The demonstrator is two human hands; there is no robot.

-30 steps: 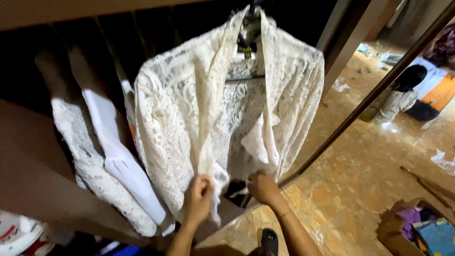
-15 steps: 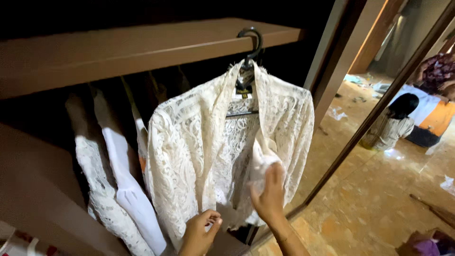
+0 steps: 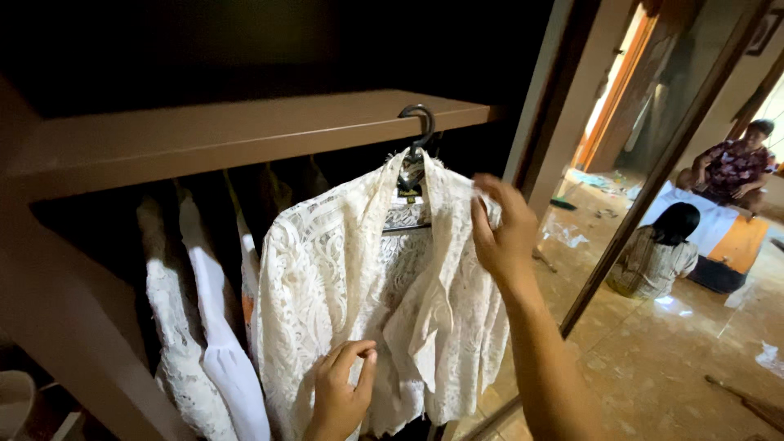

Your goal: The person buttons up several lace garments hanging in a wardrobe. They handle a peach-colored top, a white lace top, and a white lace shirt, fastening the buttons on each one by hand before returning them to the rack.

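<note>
The left hand is positioned at the lower front of a cream lace jacket, with the fingers curled and the thumb and forefinger pinched on the edge of the left front panel. The right hand is raised beside the shoulder of the garment, fingers spread and slightly curved; the fingertips lie at the lace near the collar edge, but it cannot be determined whether fabric is gripped.

The lace jacket is suspended from a black hanger, whose hook is placed over the front edge of a brown wooden shelf. The garment hangs open at the front, in front of the wardrobe opening.

To the left, behind the jacket, further white garments are hung inside the dark wardrobe. To the right, a mirrored door panel is located, in which a tiled floor and two seated persons are visible.
</note>
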